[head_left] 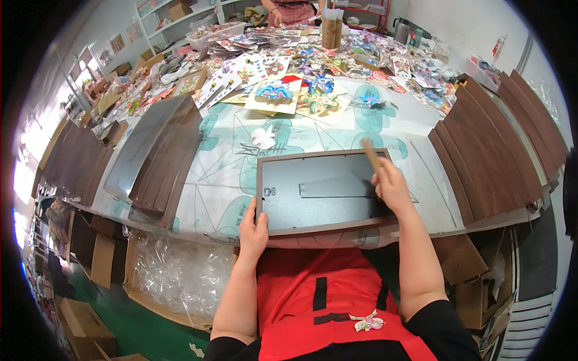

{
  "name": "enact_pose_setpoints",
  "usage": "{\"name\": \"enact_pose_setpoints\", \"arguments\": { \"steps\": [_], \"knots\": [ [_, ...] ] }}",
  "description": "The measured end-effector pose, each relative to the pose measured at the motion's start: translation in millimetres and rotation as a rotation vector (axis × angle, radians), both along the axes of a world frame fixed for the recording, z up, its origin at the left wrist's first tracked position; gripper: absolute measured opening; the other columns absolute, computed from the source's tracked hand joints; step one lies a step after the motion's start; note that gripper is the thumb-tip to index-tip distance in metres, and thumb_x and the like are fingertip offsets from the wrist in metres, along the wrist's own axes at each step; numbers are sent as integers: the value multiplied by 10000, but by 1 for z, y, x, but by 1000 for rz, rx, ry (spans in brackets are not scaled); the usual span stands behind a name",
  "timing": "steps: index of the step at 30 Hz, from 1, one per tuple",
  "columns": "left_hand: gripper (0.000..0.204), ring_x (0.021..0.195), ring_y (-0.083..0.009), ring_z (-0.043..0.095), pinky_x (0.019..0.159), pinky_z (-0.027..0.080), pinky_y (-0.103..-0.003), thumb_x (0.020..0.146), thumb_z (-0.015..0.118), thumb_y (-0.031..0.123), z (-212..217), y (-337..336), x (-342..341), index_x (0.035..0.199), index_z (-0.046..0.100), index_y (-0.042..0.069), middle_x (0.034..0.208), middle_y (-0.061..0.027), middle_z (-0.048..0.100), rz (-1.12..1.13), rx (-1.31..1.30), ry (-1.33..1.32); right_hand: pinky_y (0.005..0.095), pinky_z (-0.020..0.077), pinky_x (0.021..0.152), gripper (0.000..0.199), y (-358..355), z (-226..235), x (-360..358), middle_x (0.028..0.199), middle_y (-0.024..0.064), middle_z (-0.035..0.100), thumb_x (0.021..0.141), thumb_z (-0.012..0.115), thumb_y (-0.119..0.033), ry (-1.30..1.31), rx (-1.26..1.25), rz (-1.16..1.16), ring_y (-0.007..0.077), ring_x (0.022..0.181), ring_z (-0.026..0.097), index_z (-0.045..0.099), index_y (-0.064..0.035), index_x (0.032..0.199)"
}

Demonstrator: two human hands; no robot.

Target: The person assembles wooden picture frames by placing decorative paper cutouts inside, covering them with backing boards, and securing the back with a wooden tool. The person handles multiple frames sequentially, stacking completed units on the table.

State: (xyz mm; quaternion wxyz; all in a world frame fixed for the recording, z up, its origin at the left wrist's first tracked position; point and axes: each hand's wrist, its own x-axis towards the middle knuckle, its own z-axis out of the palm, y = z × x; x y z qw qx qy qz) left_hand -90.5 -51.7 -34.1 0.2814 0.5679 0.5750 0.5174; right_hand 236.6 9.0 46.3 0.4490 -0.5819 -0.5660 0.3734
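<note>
A brown-rimmed picture frame point(260, 180) lies face down in front of me, with its dark grey back panel point(337, 213) and a flat stand flap point(331, 188) showing. My left hand point(253, 233) grips the frame's lower left side, thumb on the near corner. Over the frame's right end, my right hand point(391, 185) is closed around a tan, stick-like tool point(370, 154). Motion blurs that tool, so its exact kind is unclear. Just beyond the frame lies a white cut-out piece point(263, 138).
Stacks of brown frames stand at left point(165, 156) and right point(487, 156). Colourful paper cut-outs and cards point(274, 99) cover the table's far part, around a brown holder point(332, 30). Another person point(289, 12) stands across. Below the edge, a carton holds clear plastic wrap point(180, 277).
</note>
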Motion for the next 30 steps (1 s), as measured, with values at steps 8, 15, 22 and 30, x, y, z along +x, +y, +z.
{"name": "enact_pose_setpoints", "arguments": {
  "steps": [8, 15, 22, 30],
  "knots": [
    [462, 1154, -378, 481, 976, 393, -443, 834, 584, 51, 42, 14, 15, 1275, 479, -35, 1250, -224, 510, 101, 383, 660, 419, 478, 599, 144, -63, -4, 51, 688, 170, 610, 917, 506, -173, -564, 136, 111, 317, 647, 619, 580, -51, 933],
    [569, 1045, -296, 517, 891, 396, -399, 700, 773, 202, 46, -5, 120, 1202, 563, 37, 1107, -122, 564, -512, 303, 577, 464, 482, 569, 247, -80, 11, 15, 615, 154, 611, 871, 575, -284, -967, 129, 183, 349, 609, 622, 623, -79, 743],
    [387, 952, -233, 539, 800, 390, -362, 687, 772, 229, 49, -2, 132, 1019, 643, 76, 1001, -50, 587, -501, 235, 596, 463, 474, 565, 245, -64, 10, 25, 626, 157, 613, 847, 595, -297, -889, 101, 362, 348, 627, 621, 653, -83, 743],
    [278, 883, -241, 557, 772, 388, -361, 695, 760, 192, 42, -5, 134, 923, 636, 91, 889, -32, 610, -494, 278, 599, 404, 461, 487, 112, -93, -1, 31, 623, 75, 572, 810, 626, -196, -1027, 483, 390, 278, 568, 605, 574, -102, 781]
  ]
}}
